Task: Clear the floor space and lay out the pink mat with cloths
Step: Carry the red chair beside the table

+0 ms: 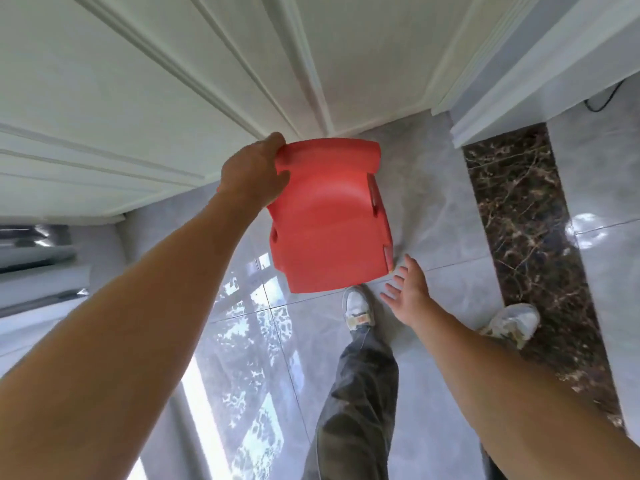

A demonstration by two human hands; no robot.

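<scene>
Red plastic stool (pixel 329 216) is held off the floor (pixel 436 209) beside the white panelled wall (pixel 156 81), its long axis pointing away from the person; left hand (pixel 254 174) grips its far-left edge, while right hand (pixel 407 289), fingers spread and empty, is just beside the near-right corner.

Hidden behind the stool (pixel 332 216): most fingers of the left grip (pixel 254 174). Tucked under its near edge: toe of the left shoe (pixel 358 308). Partly covered by the right arm (pixel 485 368): right shoe (pixel 516 320). Cut by the near edge: that arm and the left arm (pixel 138 323). Cut by the right edge: cable (pixel 604 98). Blurred, unreadable at the left edge: dark shape (pixel 34 244).
</scene>
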